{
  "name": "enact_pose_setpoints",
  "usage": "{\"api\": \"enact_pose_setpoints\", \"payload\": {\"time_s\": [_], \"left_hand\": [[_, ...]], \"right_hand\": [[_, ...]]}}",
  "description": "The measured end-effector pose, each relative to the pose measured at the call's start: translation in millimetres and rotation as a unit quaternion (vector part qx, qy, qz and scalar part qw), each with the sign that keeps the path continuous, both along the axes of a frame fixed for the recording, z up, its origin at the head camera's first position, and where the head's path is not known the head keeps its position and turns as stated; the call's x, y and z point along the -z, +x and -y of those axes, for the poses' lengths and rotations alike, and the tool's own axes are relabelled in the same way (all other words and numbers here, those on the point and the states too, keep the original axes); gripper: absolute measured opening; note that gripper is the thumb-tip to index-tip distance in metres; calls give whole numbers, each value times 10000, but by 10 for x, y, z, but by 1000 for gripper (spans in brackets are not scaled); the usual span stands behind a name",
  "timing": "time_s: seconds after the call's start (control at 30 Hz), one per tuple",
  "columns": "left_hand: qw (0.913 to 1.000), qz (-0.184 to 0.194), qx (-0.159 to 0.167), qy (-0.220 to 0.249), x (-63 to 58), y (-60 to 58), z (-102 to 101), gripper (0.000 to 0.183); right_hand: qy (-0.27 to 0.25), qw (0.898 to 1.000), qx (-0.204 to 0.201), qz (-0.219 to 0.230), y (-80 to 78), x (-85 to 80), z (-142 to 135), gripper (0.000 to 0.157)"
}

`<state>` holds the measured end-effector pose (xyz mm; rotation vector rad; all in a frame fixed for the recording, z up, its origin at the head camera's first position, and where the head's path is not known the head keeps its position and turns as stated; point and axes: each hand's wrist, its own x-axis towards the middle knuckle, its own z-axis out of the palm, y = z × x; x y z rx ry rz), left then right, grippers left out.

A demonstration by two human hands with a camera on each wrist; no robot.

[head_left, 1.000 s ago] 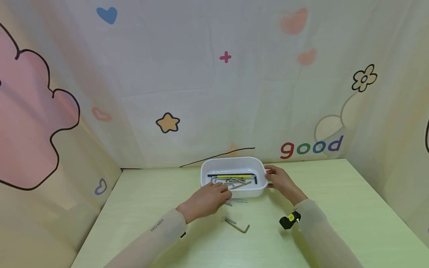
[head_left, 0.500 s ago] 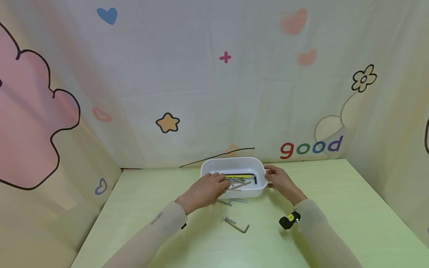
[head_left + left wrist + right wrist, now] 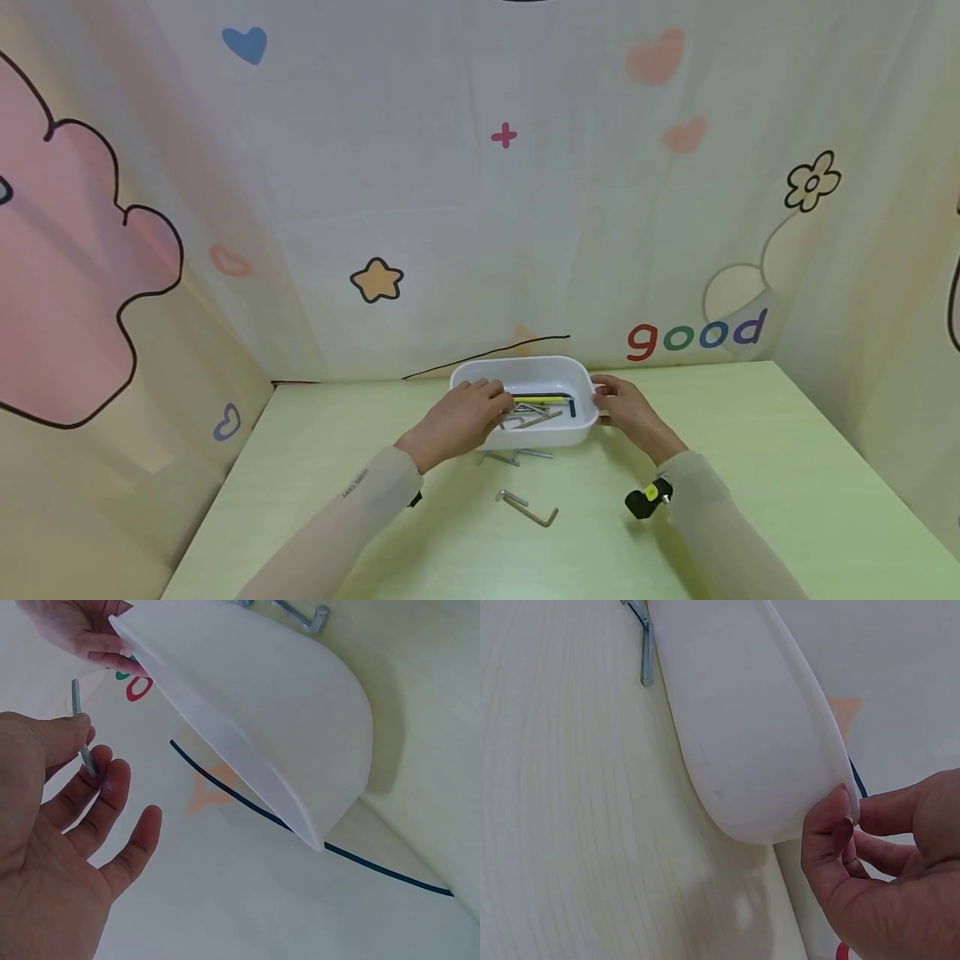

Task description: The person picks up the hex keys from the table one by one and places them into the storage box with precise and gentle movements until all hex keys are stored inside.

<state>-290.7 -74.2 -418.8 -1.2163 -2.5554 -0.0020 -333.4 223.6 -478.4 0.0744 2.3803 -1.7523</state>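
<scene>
My left hand (image 3: 459,419) is over the left end of a white plastic box (image 3: 555,435). In the left wrist view its thumb and fingers pinch a small silver hex key (image 3: 76,694), clear of the box's rim. My right hand (image 3: 632,412) grips the rim at the box's right end, thumb outside, as the right wrist view shows. Inside the box lie several loose hex keys (image 3: 542,418), along with a longer one with a yellow sleeve (image 3: 551,400) and a black one (image 3: 573,408). The left hand hides part of the contents.
On the pale green table (image 3: 360,517), two silver hex keys (image 3: 534,454) lie just in front of the box. Closer to me are a short silver one (image 3: 516,498) and a longer bronze one (image 3: 531,511). A printed curtain (image 3: 465,250) hangs behind the box.
My left hand has risen from the box's front edge to over its left end, uncovering a hex key on the table. The right hand keeps its grip.
</scene>
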Motion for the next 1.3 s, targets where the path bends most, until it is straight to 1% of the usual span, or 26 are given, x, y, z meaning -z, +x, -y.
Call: {"api": "enact_pose_setpoints", "payload": {"time_s": [0.1,0.3,0.37,0.47,0.57,0.67,0.77,0.87,1.1,1.3], "left_hand": [[9999,32,5,155,-6,-50,0,6],[9980,303,-39,552,-41,-155,-14,8],[9973,388,-102,615,-58,-187,-30,8],[9968,450,-189,639,-95,-227,-65,10],[9969,466,-304,554,-133,-263,-93,10],[9967,494,-375,518,-149,-303,-107,10],[9960,588,-455,494,-134,-350,-108,10],[9939,791,-564,518,-103,-419,-102,11],[9846,1296,-947,688,-58,-624,-67,16],[9793,1574,-1073,682,-17,-743,-61,21]], "right_hand": [[-30,10000,-9,-20,1,4,-7,46],[-58,10000,19,11,-11,8,-1,45],[-49,10000,4,8,-13,8,4,46],[-27,10000,23,44,-13,8,6,45],[14,10000,12,50,-13,6,2,46],[24,10000,9,50,-16,6,-5,46],[3,10000,13,41,-17,5,-7,46],[16,10000,22,59,-11,5,-5,46],[40,10000,21,65,-10,2,-8,47],[51,9999,29,91,-14,3,-8,46]]}}
